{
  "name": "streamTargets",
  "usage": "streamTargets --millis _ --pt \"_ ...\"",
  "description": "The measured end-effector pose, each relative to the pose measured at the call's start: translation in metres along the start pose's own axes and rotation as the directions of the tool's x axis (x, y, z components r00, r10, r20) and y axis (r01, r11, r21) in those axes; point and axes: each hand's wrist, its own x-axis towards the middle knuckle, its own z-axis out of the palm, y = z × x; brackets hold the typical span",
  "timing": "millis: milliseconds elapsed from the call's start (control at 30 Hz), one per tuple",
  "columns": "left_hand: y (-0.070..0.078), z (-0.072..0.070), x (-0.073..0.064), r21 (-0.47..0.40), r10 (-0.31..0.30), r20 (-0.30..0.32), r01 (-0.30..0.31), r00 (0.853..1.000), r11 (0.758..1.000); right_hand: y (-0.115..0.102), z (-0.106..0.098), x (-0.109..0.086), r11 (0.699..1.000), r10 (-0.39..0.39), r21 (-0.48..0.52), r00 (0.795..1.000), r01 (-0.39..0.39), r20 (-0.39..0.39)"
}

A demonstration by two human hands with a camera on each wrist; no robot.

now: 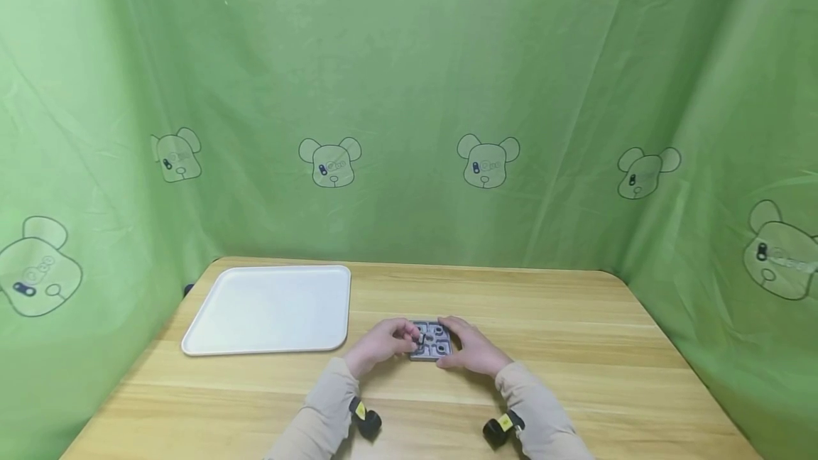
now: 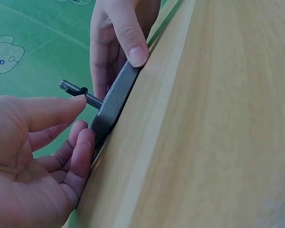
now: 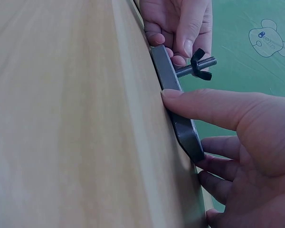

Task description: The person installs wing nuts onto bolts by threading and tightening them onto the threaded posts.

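A square grey metal plate (image 1: 432, 330) with round recesses in its top lies flat on the table. My right hand (image 1: 476, 351) grips it from the right, thumb along the near edge and fingers on the far side. From the plate rises a threaded bolt (image 3: 209, 62), with a black wing nut (image 3: 196, 67) partway up it. At the plate's left side is my left hand (image 1: 382, 343), its thumb tip against the wing nut. The other left fingers curl in close by the plate's edge, seen in the left wrist view.
A white tray (image 1: 268, 311) stands on the left part of the wooden table (image 1: 549, 325). Green curtains (image 1: 409, 77) with bear-head prints surround the table at the back and both sides. Each sleeve carries a small black wrist camera (image 1: 368, 424).
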Motion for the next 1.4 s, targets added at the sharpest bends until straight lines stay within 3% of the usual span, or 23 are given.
streamTargets --millis 700,1000,1400 --pt "0.0003 0.0012 -0.0005 0.03 -0.016 -0.021 0.017 1.0 0.999 -0.0014 -0.0006 -0.0013 1.0 0.003 0.002 1.0 -0.003 0.001" --pt "-0.0017 0.0024 0.0006 -0.004 -0.02 -0.051 0.02 0.998 1.0 -0.0019 -0.0012 -0.0015 1.0 -0.014 0.009 1.0 0.014 -0.004" --pt "-0.0022 0.0004 0.0019 -0.022 -0.012 -0.006 0.012 1.0 1.0 -0.0004 -0.0003 -0.0015 1.0 -0.017 0.01 1.0 0.017 -0.002"
